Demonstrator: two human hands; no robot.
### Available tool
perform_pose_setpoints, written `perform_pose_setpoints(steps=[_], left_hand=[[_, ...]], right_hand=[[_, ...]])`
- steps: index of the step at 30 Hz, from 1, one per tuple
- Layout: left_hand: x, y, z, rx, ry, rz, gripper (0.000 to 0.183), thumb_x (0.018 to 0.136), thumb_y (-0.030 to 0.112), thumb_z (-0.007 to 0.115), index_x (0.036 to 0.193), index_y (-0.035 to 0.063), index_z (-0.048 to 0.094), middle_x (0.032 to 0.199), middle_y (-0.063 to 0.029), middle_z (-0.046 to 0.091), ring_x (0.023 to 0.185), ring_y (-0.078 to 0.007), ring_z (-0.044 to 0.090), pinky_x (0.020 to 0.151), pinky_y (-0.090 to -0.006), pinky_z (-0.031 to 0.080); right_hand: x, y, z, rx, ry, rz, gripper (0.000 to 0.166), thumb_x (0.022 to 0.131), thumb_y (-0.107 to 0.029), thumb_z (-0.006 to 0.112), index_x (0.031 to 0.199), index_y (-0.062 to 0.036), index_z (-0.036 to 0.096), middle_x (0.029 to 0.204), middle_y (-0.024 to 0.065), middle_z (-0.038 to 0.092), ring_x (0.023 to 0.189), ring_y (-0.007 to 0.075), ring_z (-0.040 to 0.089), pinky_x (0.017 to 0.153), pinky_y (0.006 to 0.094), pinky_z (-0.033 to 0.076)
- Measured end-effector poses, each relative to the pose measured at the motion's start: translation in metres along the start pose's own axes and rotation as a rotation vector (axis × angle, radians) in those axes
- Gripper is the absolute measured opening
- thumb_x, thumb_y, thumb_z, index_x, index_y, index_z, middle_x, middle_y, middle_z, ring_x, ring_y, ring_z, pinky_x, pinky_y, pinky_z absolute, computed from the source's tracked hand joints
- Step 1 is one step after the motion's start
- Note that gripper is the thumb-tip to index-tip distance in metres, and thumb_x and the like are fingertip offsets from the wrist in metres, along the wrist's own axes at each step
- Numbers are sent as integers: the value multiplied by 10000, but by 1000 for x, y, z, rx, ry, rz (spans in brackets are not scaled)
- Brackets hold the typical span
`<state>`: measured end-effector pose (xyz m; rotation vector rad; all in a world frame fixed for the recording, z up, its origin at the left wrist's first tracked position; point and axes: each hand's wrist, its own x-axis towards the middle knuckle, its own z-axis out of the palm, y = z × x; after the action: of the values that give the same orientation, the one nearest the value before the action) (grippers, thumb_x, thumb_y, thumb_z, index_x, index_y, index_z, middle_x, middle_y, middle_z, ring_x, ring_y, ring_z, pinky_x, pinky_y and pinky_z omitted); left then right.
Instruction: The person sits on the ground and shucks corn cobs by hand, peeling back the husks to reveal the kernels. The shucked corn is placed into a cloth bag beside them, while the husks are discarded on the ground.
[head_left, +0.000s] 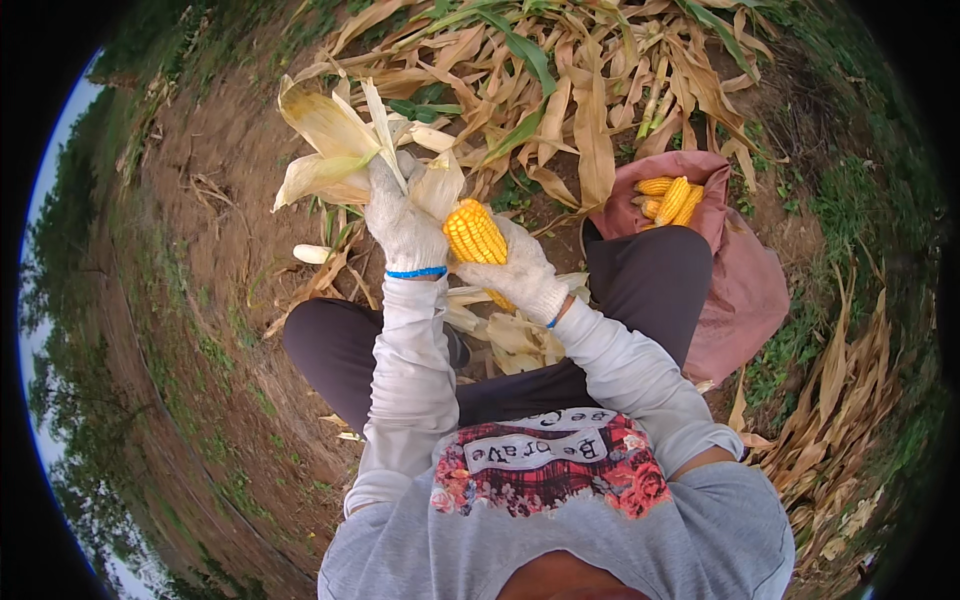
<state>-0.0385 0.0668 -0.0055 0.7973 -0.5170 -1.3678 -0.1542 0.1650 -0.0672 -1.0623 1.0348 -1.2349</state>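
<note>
My left hand (405, 214), in a white knit glove with a blue cuff edge, grips pale, peeled-back corn husks (330, 142) that fan out past its fingers. Close beside it, my right hand (517, 270), gloved the same way, is closed around a bare yellow ear of corn (474, 231). The ear's thick end points up and left, and part of its length is hidden by the glove. Whether the husks still join this ear cannot be seen. Below my right hand, another bit of yellow corn (500, 300) shows among loose husks (517, 337) between my legs.
By my right knee, a reddish sack (742, 292) stands with its mouth rolled back, holding several husked ears (673, 201). Dry corn stalks and leaves (592, 112) are heaped in front. More dry stalks (832, 405) lie at right. A pale husked piece (312, 253) rests on the soil at left.
</note>
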Motion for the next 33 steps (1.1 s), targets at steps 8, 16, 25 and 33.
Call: perform_pose_setpoints(steps=[8, 16, 25, 33], left_hand=[[-14, 7, 6, -19, -12, -36, 305, 1006, 375, 584, 1045, 73, 589, 888, -27, 586, 791, -214, 608, 703, -358, 560], [3, -15, -15, -194, 204, -126, 527, 963, 512, 539, 1269, 83, 524, 1162, -108, 557, 1004, -308, 585, 807, -524, 519], [43, -89, -147, 889, -43, -325, 566, 917, 410, 632, 1329, 41, 515, 1142, -145, 659, 987, -344, 645, 879, -469, 516], [24, -120, -191, 1174, -588, -411, 542, 869, 279, 741, 1296, -4, 563, 1161, -139, 680, 1048, -236, 649, 927, -334, 493]], right_hand=[[-6, -2, 6, 166, -13, 22, 706, 764, -198, 848, 1352, -9, 506, 1237, 71, 624, 1118, 162, 596, 963, 297, 488], [-9, 17, 22, 886, 44, 237, 459, 881, -145, 738, 1281, -29, 545, 1087, 57, 639, 947, 167, 636, 818, 321, 546], [12, 2, -9, 945, 264, 107, 319, 902, -136, 725, 1152, -57, 544, 902, 106, 653, 725, 219, 665, 657, 348, 587], [18, -5, -16, 798, 405, 88, 533, 908, -280, 747, 1315, -62, 480, 1047, 56, 611, 868, 158, 626, 735, 315, 551]])
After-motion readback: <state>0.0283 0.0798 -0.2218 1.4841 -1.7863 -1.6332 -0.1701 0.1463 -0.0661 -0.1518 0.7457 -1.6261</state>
